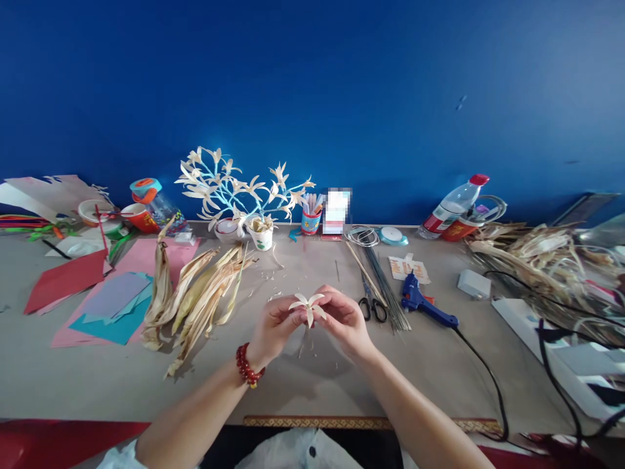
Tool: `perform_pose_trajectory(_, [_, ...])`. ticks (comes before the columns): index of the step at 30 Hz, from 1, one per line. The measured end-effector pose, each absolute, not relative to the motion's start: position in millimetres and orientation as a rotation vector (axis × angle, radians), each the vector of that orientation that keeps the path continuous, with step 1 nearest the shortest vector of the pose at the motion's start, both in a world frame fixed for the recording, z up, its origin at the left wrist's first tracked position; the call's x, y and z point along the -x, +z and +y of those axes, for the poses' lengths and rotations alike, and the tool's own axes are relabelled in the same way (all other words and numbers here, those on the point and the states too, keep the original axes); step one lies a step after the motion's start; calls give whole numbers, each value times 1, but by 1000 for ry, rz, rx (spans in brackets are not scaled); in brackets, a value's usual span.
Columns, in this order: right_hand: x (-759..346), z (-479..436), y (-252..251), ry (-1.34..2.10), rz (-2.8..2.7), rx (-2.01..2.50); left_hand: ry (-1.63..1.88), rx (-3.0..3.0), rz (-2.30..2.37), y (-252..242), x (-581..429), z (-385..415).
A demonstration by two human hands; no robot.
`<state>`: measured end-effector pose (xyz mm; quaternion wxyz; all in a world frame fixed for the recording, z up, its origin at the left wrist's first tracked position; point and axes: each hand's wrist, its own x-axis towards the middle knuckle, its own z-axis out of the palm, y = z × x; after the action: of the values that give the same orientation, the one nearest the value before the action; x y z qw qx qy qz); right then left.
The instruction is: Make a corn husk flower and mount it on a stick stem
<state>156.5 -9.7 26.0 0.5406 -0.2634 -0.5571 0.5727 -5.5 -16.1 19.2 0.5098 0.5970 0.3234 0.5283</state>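
Note:
Between my two hands is a small cream flower [307, 307] with several pointed petals, much like corn husk. My left hand [278, 326], with a red bead bracelet [248, 366] on its wrist, pinches the flower from the left. From the right, my right hand [346, 322] has thumb and fingers closed on its petals. A thin stem points down below the flower. Small scraps lie on the table around my hands. Black-handled scissors [374, 309] lie just right of my right hand, beside a bundle of thin wires [390, 293].
Dried corn husks [209, 286] and coloured paper [114, 306] lie at left. Husk flowers [229, 182] stand in a white cup [261, 236] behind. To the right are a blue glue gun [422, 301] with a trailing cord, a bottle [452, 205] and a white power strip [525, 329].

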Motion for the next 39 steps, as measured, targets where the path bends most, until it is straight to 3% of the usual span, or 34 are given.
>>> perform_pose_trajectory(20, [-154,-9,17,1531,-1189,642,1169,-1320,804,14,3,-16])
perform_pose_trajectory(39, [-151,-6,10,1396,-1208,691,1328,-1552,877,14,-1,-19])
